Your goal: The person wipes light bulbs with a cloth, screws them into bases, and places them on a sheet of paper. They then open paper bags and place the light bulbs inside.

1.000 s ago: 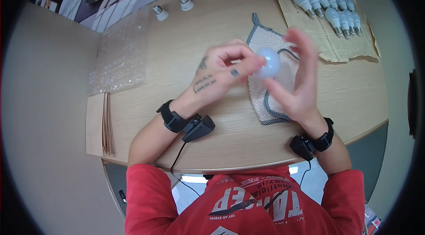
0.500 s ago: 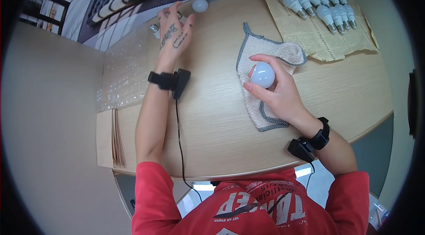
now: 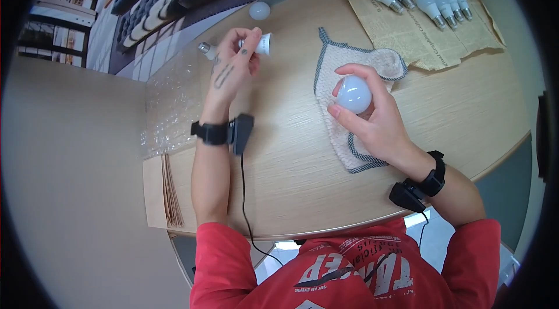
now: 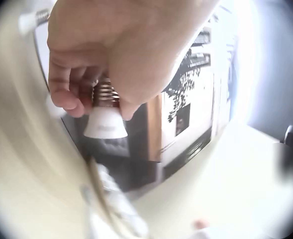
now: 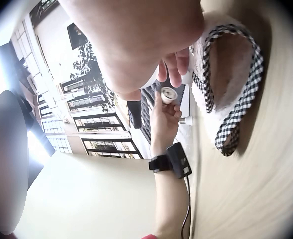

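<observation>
On the pale wood-grain table (image 3: 279, 192) in head view: clear plastic sheeting (image 3: 172, 102), nine-to-ten o'clock; folded brown paper (image 3: 163, 192), eight; printed tan paper (image 3: 424, 48), two.

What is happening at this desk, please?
A person handles light bulb parts. The left hand grips a bulb base by its metal screw end; the right hand holds a white globe above a cloth, apart from that base. A second globe and a second base are near the left hand, and bulbs lie in rows on brown paper at the far right.
</observation>
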`<state>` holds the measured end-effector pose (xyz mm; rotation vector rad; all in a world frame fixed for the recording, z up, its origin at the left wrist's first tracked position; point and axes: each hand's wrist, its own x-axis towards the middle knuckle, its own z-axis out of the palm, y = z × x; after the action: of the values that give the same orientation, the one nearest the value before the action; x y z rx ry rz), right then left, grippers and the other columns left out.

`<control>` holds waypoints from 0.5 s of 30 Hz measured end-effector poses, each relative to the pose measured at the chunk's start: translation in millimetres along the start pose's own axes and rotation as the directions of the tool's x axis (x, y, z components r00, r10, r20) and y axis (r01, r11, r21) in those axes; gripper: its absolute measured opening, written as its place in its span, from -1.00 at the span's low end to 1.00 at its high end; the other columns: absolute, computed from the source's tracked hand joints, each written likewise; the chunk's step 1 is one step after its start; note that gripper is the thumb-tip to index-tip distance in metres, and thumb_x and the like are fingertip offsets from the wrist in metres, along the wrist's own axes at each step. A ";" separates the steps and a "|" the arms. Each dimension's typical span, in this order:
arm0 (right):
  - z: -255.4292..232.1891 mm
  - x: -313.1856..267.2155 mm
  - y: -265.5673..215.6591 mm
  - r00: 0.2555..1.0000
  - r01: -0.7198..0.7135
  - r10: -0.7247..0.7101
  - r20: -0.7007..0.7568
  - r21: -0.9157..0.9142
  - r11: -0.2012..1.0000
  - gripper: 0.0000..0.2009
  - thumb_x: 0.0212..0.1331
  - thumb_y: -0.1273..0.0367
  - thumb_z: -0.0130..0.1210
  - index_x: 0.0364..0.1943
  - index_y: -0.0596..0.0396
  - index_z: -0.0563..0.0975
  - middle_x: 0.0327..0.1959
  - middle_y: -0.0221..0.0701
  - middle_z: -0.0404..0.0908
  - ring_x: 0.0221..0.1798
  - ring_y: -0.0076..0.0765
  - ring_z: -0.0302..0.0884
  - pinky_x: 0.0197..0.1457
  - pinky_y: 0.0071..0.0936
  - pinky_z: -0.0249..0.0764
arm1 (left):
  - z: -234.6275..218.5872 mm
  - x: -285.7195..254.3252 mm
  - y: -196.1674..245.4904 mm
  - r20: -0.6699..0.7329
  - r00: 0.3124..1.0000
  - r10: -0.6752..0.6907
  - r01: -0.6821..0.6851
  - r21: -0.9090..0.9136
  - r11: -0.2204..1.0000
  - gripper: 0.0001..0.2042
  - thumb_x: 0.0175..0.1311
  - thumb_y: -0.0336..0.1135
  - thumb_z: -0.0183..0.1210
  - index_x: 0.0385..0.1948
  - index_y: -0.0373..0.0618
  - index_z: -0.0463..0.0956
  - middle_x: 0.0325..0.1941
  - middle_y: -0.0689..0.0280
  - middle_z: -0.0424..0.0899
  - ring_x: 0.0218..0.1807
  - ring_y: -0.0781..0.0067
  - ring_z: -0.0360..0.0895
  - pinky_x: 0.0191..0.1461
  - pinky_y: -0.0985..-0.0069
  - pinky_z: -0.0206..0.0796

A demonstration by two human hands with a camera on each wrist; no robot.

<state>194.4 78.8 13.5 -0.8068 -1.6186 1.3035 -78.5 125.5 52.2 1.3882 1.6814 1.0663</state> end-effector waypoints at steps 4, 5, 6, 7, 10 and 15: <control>0.0 -3.6 -4.7 1.000 -0.001 0.001 -0.001 0.048 0.999 -0.51 0.18 0.34 0.26 0.16 0.09 0.34 -0.05 -0.23 0.54 -0.08 -0.33 0.56 0.00 -0.41 0.48 | 35.8 -45.4 29.9 0.168 0.985 0.044 0.021 -0.368 0.930 -0.71 0.45 -0.06 0.10 -0.22 -0.13 0.46 -0.49 0.41 0.52 -0.59 0.77 0.34 -0.57 0.74 0.12; 0.9 -4.0 -3.5 1.000 0.026 -0.026 -0.010 0.064 0.998 -0.51 0.19 0.34 0.25 0.16 0.09 0.34 -0.03 -0.22 0.54 -0.06 -0.33 0.56 0.01 -0.41 0.47 | 42.4 -49.9 34.4 0.194 0.980 0.044 0.031 -0.367 0.930 -0.72 0.46 -0.07 0.10 -0.22 -0.13 0.45 -0.50 0.41 0.52 -0.59 0.76 0.34 -0.58 0.75 0.12; 1.6 -3.8 -2.6 0.998 0.057 -0.055 -0.024 0.081 0.995 -0.51 0.19 0.34 0.25 0.16 0.10 0.33 -0.01 -0.22 0.53 -0.04 -0.32 0.55 0.02 -0.42 0.47 | 47.1 -52.4 36.8 0.222 0.974 0.046 0.039 -0.362 0.931 -0.73 0.46 -0.08 0.09 -0.22 -0.13 0.44 -0.51 0.42 0.52 -0.60 0.76 0.35 -0.58 0.75 0.11; 1.8 -3.6 -1.8 0.996 0.085 -0.083 -0.025 0.061 0.995 -0.50 0.20 0.33 0.25 0.18 0.11 0.32 0.01 -0.21 0.52 -0.02 -0.31 0.55 0.04 -0.41 0.46 | 50.1 -53.8 36.1 0.248 0.967 0.064 0.031 -0.361 0.932 -0.72 0.45 -0.07 0.10 -0.22 -0.12 0.44 -0.55 0.46 0.51 -0.61 0.78 0.33 -0.59 0.78 0.07; 0.1 -3.1 -0.4 0.984 0.173 -0.174 -0.032 -0.033 0.984 -0.47 0.22 0.30 0.25 0.21 0.12 0.29 0.05 -0.18 0.51 0.04 -0.26 0.54 0.08 -0.38 0.46 | 60.9 -62.2 37.8 0.277 0.958 0.076 0.018 -0.323 0.946 -0.73 0.45 -0.08 0.11 -0.23 -0.11 0.43 -0.56 0.48 0.49 -0.60 0.79 0.32 -0.58 0.77 0.08; -0.2 -5.6 -5.4 0.983 0.185 -0.184 0.017 -0.056 0.981 -0.42 0.23 0.26 0.25 0.26 0.13 0.27 0.08 -0.15 0.48 0.10 -0.21 0.52 0.15 -0.32 0.44 | 72.3 -76.0 45.7 0.251 0.965 0.076 -0.005 -0.271 0.963 -0.72 0.45 -0.08 0.11 -0.26 -0.13 0.39 -0.47 0.42 0.48 -0.54 0.77 0.34 -0.52 0.74 0.12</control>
<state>197.1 72.6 17.5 -0.6666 -1.7039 1.1374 18.6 66.3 64.6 1.3250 1.2736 1.0409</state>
